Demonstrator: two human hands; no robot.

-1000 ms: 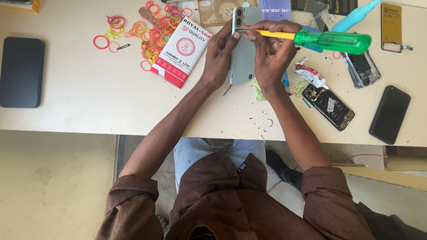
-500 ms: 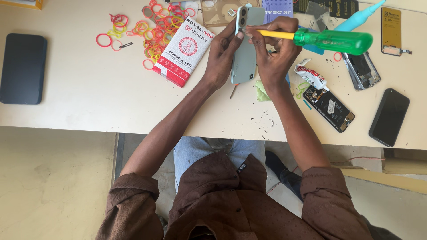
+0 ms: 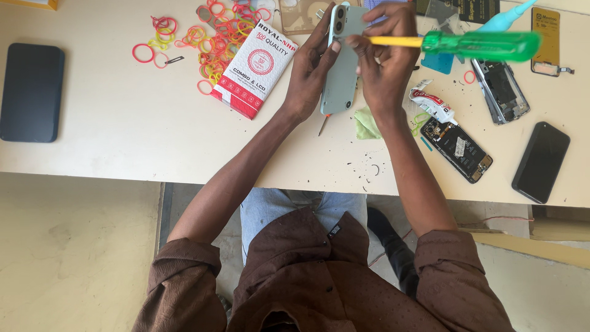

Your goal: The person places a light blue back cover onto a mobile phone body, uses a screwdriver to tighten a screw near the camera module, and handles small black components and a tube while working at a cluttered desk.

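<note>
Overhead view of a person in a brown shirt seated at a pale bench, both forearms stretched forward over it. The left hand grips a pale blue-green smartphone back side up, its fingers curled round the left edge and the thumb pressed on the back near the camera lenses. The phone's long axis runs away from the body, camera end farthest, and it is held just above the bench between the two hands. The right hand sits just to the right of the phone, its fingers pinched on the yellow shaft of a screwdriver with a translucent green handle. The tool lies crosswise, the handle pointing right and the tip aimed left at the phone's upper right edge; whether the tip touches cannot be told. The right hand is the nearer one to that edge.

Around them: a red and white box just left of the left hand, a scatter of coloured rubber bands beyond it, and a dark phone far left. A green cloth lies under the right wrist. To the right lie a small tube, an opened phone with exposed parts, a bare phone frame and a black phone. Nothing stands between tip and phone
</note>
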